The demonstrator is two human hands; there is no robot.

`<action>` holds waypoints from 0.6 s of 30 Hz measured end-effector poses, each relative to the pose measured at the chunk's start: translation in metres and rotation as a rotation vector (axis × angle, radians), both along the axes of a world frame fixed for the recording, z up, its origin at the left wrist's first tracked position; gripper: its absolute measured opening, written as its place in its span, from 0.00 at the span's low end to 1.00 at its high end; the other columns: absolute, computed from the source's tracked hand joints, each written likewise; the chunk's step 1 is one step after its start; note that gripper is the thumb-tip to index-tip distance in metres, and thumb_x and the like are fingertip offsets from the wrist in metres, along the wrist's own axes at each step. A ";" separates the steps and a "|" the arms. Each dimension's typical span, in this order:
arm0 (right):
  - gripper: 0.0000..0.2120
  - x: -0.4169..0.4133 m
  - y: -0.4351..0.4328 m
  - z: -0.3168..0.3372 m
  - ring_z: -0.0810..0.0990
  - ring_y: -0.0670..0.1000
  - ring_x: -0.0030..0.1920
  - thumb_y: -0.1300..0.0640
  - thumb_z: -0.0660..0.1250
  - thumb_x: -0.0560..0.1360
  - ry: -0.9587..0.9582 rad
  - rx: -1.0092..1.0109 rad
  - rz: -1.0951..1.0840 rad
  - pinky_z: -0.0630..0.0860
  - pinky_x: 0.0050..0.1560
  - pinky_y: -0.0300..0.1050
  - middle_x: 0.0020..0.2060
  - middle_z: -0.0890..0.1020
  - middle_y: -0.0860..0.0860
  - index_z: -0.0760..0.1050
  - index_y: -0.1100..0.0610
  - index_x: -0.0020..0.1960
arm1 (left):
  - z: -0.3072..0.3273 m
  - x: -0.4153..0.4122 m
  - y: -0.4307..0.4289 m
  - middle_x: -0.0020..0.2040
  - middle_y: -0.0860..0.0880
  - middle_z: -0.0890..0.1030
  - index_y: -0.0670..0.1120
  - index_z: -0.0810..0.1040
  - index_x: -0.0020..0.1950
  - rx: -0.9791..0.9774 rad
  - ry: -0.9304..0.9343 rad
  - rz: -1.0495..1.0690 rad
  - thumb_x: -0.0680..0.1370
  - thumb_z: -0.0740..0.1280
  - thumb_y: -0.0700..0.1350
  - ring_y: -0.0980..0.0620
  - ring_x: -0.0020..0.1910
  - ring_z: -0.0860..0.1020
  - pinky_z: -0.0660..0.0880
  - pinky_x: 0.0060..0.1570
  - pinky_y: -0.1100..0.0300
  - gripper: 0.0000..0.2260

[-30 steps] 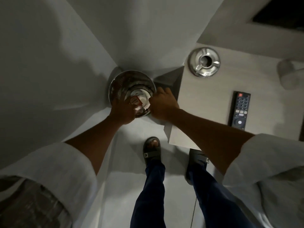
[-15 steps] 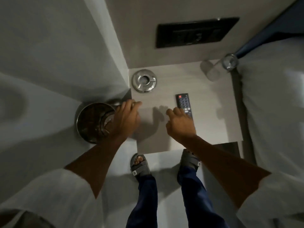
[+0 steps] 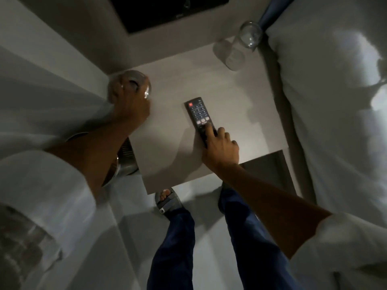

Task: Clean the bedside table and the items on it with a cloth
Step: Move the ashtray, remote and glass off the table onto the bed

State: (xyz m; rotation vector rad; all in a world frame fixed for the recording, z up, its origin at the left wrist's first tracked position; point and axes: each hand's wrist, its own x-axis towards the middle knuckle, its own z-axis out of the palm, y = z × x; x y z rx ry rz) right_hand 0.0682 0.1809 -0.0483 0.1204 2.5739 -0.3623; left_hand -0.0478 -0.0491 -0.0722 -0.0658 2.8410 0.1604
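Observation:
The pale bedside table (image 3: pixel 234 105) stands between a wall and the bed. A round metal ashtray (image 3: pixel 134 81) sits at its back left corner, and my left hand (image 3: pixel 130 109) is on its near side, fingers around it; the blur hides how firmly. A black remote control (image 3: pixel 198 113) lies in the middle of the table. My right hand (image 3: pixel 222 149) closes on its near end, fingers over the lower buttons. A clear glass (image 3: pixel 244 43) stands at the back right corner. No cloth is visible.
A metal waste bin (image 3: pixel 123 166) stands on the floor left of the table, partly under my left arm. The bed with white sheets (image 3: pixel 335 101) borders the table on the right. A dark wall panel (image 3: pixel 167 11) is above. My sandalled feet stand below the table's front edge.
My left hand moved from the bin up to the ashtray. My right hand moved forward from the table's front onto the remote's near end. The camera swung right, towards the table.

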 end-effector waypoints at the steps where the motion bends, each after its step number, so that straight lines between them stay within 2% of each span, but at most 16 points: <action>1: 0.36 0.001 0.001 0.002 0.73 0.60 0.58 0.53 0.67 0.71 -0.003 -0.011 0.005 0.73 0.55 0.59 0.60 0.72 0.59 0.53 0.53 0.74 | 0.002 0.002 -0.003 0.79 0.33 0.55 0.54 0.62 0.78 0.002 0.008 0.040 0.80 0.62 0.48 0.29 0.76 0.55 0.53 0.74 0.37 0.26; 4: 0.37 0.006 0.016 0.014 0.73 0.59 0.58 0.51 0.69 0.70 0.000 -0.045 -0.034 0.74 0.56 0.59 0.60 0.73 0.58 0.54 0.53 0.73 | 0.012 0.006 0.004 0.78 0.35 0.57 0.55 0.67 0.75 0.063 -0.016 0.103 0.77 0.69 0.47 0.30 0.75 0.55 0.55 0.73 0.37 0.27; 6: 0.37 0.011 0.027 0.022 0.73 0.58 0.58 0.51 0.69 0.69 -0.009 -0.071 -0.075 0.75 0.55 0.59 0.59 0.73 0.57 0.55 0.52 0.72 | 0.016 0.015 0.010 0.79 0.36 0.53 0.55 0.70 0.73 0.128 -0.039 0.117 0.76 0.71 0.47 0.31 0.77 0.51 0.60 0.71 0.35 0.25; 9: 0.35 0.026 0.047 0.033 0.74 0.57 0.56 0.51 0.69 0.69 -0.014 -0.133 -0.167 0.78 0.51 0.59 0.57 0.74 0.56 0.56 0.51 0.70 | 0.012 0.031 0.018 0.80 0.35 0.47 0.55 0.71 0.71 0.198 -0.069 0.172 0.77 0.70 0.46 0.31 0.78 0.46 0.60 0.72 0.34 0.23; 14: 0.32 0.053 0.086 0.058 0.76 0.56 0.53 0.51 0.68 0.68 0.036 -0.271 -0.362 0.78 0.45 0.55 0.55 0.75 0.51 0.59 0.46 0.68 | 0.012 0.050 0.031 0.78 0.34 0.56 0.53 0.74 0.70 0.142 -0.081 0.165 0.75 0.71 0.44 0.31 0.76 0.54 0.57 0.75 0.39 0.23; 18: 0.31 0.077 0.121 0.093 0.76 0.52 0.54 0.48 0.69 0.67 0.157 -0.343 -0.489 0.75 0.44 0.50 0.55 0.75 0.45 0.61 0.41 0.66 | 0.041 0.058 0.071 0.75 0.39 0.66 0.52 0.80 0.64 0.195 -0.117 0.091 0.72 0.72 0.43 0.37 0.73 0.65 0.66 0.70 0.45 0.20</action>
